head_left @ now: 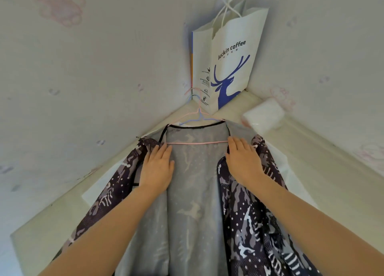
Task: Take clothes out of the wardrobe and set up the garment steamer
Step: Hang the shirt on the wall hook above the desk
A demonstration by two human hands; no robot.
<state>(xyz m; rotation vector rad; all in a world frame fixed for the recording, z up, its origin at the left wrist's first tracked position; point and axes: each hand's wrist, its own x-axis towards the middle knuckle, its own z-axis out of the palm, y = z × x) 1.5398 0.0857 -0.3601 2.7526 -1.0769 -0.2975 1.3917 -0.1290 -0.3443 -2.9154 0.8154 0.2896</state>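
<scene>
While my left hand [157, 167] and right hand [243, 158] lie flat and open on the patterned jacket [249, 223], holding nothing, I reckon it could slide off the pink hanger [197, 143].

A white paper bag [230, 57] is showing the words "luckin coffee" in dark lettering above a blue deer emblem. Smaller print is running beneath that name and down the bag's narrow side panel, too small to read.
</scene>
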